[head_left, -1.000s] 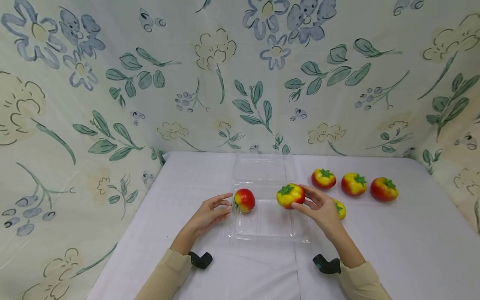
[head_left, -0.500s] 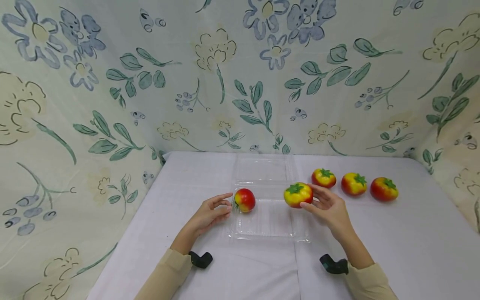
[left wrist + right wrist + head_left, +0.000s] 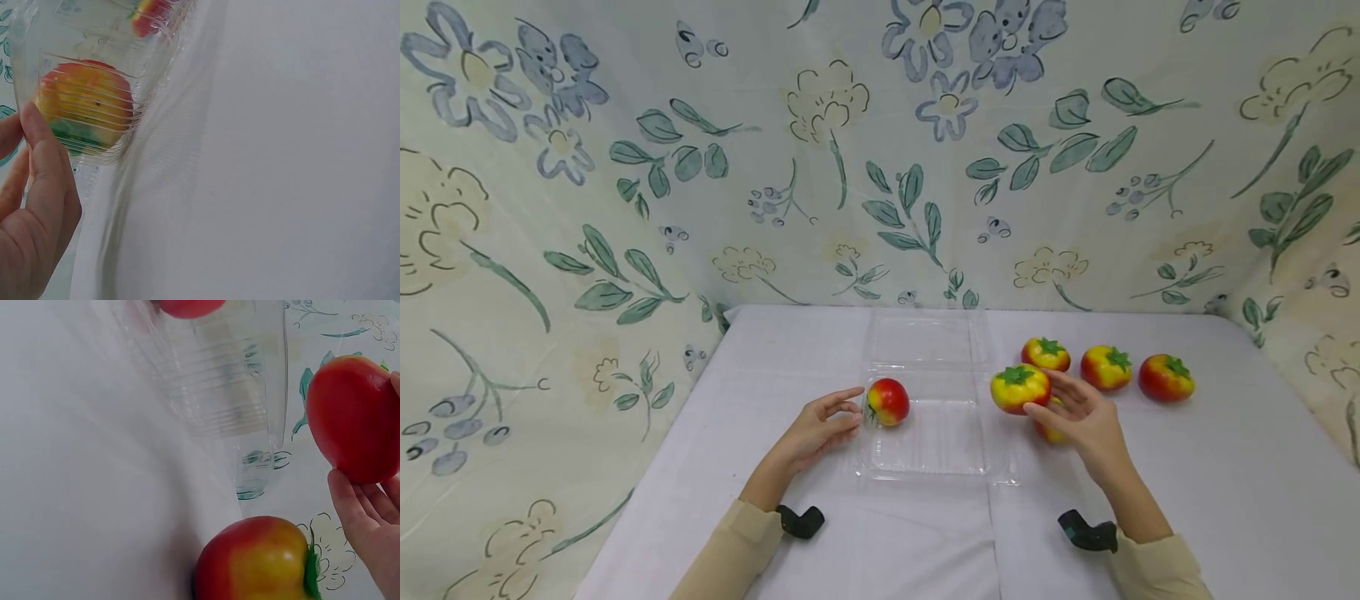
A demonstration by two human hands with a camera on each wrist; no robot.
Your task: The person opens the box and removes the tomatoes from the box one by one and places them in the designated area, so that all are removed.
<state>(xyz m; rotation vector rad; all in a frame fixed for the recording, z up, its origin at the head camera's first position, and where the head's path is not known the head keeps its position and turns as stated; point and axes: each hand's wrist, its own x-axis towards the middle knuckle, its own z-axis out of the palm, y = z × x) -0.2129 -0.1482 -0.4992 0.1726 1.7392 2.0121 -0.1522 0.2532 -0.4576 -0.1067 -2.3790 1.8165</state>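
Note:
A clear plastic clamshell container lies opened out on the table, its lid to the back. My left hand is at its left side; in the left wrist view, the thumb and fingers pinch the rim. One red-and-yellow persimmon lies on its side in the container's left part, its green leafy top toward my left hand. With my right hand I hold another persimmon raised near the container's right edge, green top up. Below it, partly hidden by the hand, sits a further persimmon on the table.
Three more persimmons stand in a row at the back right: the left one, the middle one and the right one. White cloth covers the table. A floral curtain hangs behind and at both sides.
My right hand has moved to the right with its persimmon, from over the container toward its right edge. My left hand and the persimmon in the container have stayed put.

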